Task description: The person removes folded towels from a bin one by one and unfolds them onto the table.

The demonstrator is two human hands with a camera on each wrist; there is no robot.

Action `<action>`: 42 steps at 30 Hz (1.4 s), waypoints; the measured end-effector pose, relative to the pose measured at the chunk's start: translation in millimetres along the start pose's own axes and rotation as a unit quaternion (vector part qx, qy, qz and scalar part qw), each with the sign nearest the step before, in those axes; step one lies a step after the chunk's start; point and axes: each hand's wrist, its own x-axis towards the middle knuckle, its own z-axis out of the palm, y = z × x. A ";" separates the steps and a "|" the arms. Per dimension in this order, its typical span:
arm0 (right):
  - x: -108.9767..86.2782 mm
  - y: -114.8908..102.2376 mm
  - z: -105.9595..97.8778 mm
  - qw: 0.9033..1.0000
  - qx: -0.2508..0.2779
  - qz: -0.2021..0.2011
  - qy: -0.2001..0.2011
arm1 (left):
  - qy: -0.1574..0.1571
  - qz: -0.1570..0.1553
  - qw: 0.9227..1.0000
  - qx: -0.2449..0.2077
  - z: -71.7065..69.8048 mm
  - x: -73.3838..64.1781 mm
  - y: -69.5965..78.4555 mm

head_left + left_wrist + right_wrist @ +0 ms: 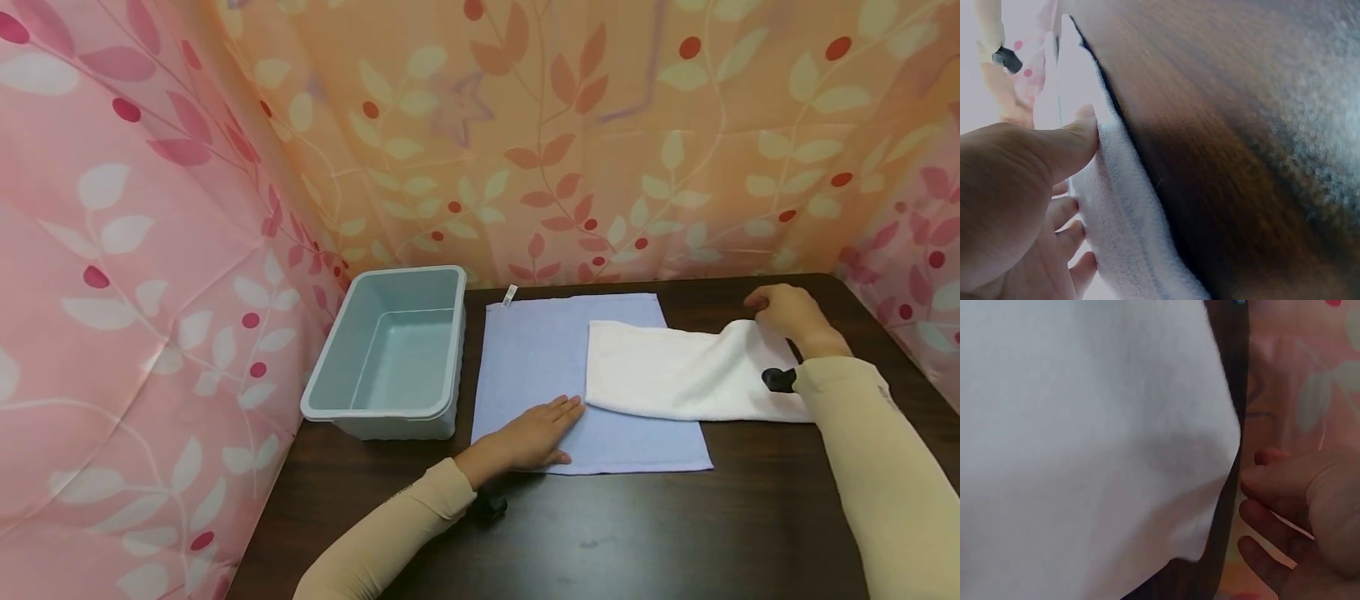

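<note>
A light blue towel [525, 358] lies spread on the dark table. A folded white towel [652, 367] lies partly over its right side and stretches onto the table; its far right part is raised in a hump. My left hand [536, 435] rests with extended fingers on the blue towel, fingertips near the white towel's left edge. In the left wrist view, the thumb [1075, 144] lies along the blue towel's near edge. Beside the white towel's far right edge is my right hand [793, 317]. Its fingers [1272, 531] are loosely bent, with a small gap to the cloth.
A grey-blue plastic basin [382, 412] stands on the table [600, 533] left of the towels. A small white tag [510, 296] sticks out at the blue towel's far left corner. Patterned curtains [525, 142] close off the back and sides.
</note>
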 end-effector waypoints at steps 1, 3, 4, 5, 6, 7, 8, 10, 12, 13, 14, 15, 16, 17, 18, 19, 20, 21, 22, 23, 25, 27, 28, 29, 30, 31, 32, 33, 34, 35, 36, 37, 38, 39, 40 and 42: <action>4.7 -8.1 2.3 1.000 0.006 -0.016 -0.010 | 0.000 -0.002 1.000 0.000 -0.3 -0.4 -0.2; 13.8 -23.4 9.5 0.998 0.020 -0.043 -0.039 | -0.001 -0.004 1.000 0.000 -0.7 -0.8 -0.5; 18.0 -29.8 14.1 0.997 0.024 -0.055 -0.056 | -0.001 -0.005 1.000 0.000 -0.8 -1.0 -0.6; 21.4 -35.7 19.0 0.995 0.027 -0.064 -0.074 | -0.001 -0.005 1.000 0.000 -0.7 -1.0 -0.6; 24.0 -41.1 23.8 0.993 0.028 -0.069 -0.091 | -0.001 -0.005 1.000 -0.001 -0.7 -1.1 -0.6; 26.0 -45.5 28.0 0.991 0.029 -0.072 -0.107 | 0.000 -0.004 1.000 0.000 -0.7 -1.1 -0.5; 27.3 -49.7 31.6 0.990 0.029 -0.070 -0.121 | 0.000 -0.003 1.000 0.000 -0.6 -1.1 -0.3; 28.6 -56.3 37.2 0.987 0.034 -0.063 -0.142 | 0.001 -0.001 1.000 0.000 -0.8 -1.4 0.3; 28.3 -61.5 39.9 0.985 0.040 -0.054 -0.156 | 0.002 -0.001 1.000 0.002 -1.1 -1.9 0.8; 28.1 -63.4 40.6 0.985 0.040 -0.051 -0.160 | 0.002 -0.001 1.000 0.003 -0.9 -1.9 0.9; 27.9 -65.2 41.1 0.985 0.040 -0.050 -0.163 | 0.002 -0.002 1.000 0.004 -0.8 -2.0 0.8; 27.7 -66.4 41.3 0.984 0.039 -0.049 -0.166 | 0.002 -0.002 1.000 0.005 -0.7 -2.0 0.8; 27.9 -66.8 41.7 0.984 0.036 -0.047 -0.169 | 0.002 -0.003 1.000 0.005 -0.5 -2.0 0.5; 27.6 -67.6 41.7 0.983 0.035 -0.046 -0.172 | 0.002 -0.004 1.000 0.006 -0.1 -1.8 0.3; 27.5 -68.2 41.9 0.983 0.033 -0.041 -0.174 | 0.003 -0.004 1.000 0.006 0.3 -1.8 0.0; 27.5 -68.2 42.1 0.983 0.031 -0.043 -0.178 | 0.003 -0.004 1.000 0.006 0.7 -1.6 -0.2; 27.6 -68.3 42.3 0.982 0.029 -0.042 -0.180 | 0.003 -0.003 1.000 0.005 0.8 -1.4 -0.4; 27.5 -68.4 42.3 0.982 0.027 -0.044 -0.181 | 0.003 -0.002 1.000 0.004 1.0 -1.1 -0.5; 27.7 -68.6 42.3 0.982 0.025 -0.045 -0.180 | 0.004 -0.001 1.000 0.005 1.0 -1.0 -0.5; 27.6 -69.2 41.9 0.983 0.022 -0.050 -0.177 | 0.005 0.000 1.000 0.004 1.0 -1.0 -0.4; 28.6 -70.3 40.6 0.984 0.012 -0.066 -0.162 | 0.005 0.002 1.000 0.003 0.4 -1.2 -0.3; 29.9 -72.8 37.9 0.986 0.004 -0.080 -0.143 | 0.005 0.002 1.000 0.003 0.1 -1.3 -0.2; 31.1 -74.0 36.6 0.987 0.003 -0.086 -0.135 | 0.004 0.001 1.000 0.004 0.0 -1.5 -0.2; 32.0 -75.5 35.0 0.987 0.001 -0.095 -0.126 | 0.003 -0.001 1.000 0.003 -0.1 -1.4 -0.3; 33.4 -77.0 33.6 0.988 -0.001 -0.102 -0.120 | 0.003 -0.002 1.000 0.004 -0.1 -1.3 -0.5; 34.3 -79.2 31.9 0.987 0.001 -0.106 -0.116 | 0.002 -0.003 1.000 0.005 -0.1 -1.1 -0.7; 35.5 -80.7 30.4 0.987 0.002 -0.110 -0.115 | 0.002 -0.004 1.000 0.005 -0.2 -1.2 -0.8; 36.6 -82.2 29.4 0.987 0.002 -0.114 -0.113 | 0.002 -0.003 1.000 0.005 -0.5 -1.2 -0.8; 37.8 -83.3 28.7 0.987 0.002 -0.113 -0.112 | 0.002 -0.003 1.000 0.004 -0.7 -1.2 -0.7; 38.7 -84.0 27.8 0.987 0.003 -0.115 -0.112 | 0.002 -0.002 1.000 0.003 -0.7 -1.2 -0.7; 40.2 -84.4 27.8 0.987 0.003 -0.114 -0.113 | 0.003 -0.001 1.000 0.003 -0.6 -1.2 -0.5; 41.7 -84.2 28.3 0.987 0.002 -0.113 -0.113 | 0.003 -0.001 1.000 0.002 -0.7 -1.4 -0.2; 43.5 -83.4 29.6 0.988 0.003 -0.110 -0.111 | 0.003 0.000 1.000 0.001 -0.6 -1.6 0.1; 45.4 -82.5 31.5 0.989 0.001 -0.106 -0.107 | 0.003 0.000 1.000 0.000 -0.5 -1.6 0.3; 47.1 -81.3 33.4 0.989 0.000 -0.101 -0.104 | 0.003 -0.001 1.000 0.000 -0.3 -1.7 0.5; 49.3 -79.4 38.6 0.990 -0.005 -0.096 -0.098 | 0.003 -0.002 1.000 0.001 -0.3 -1.7 1.0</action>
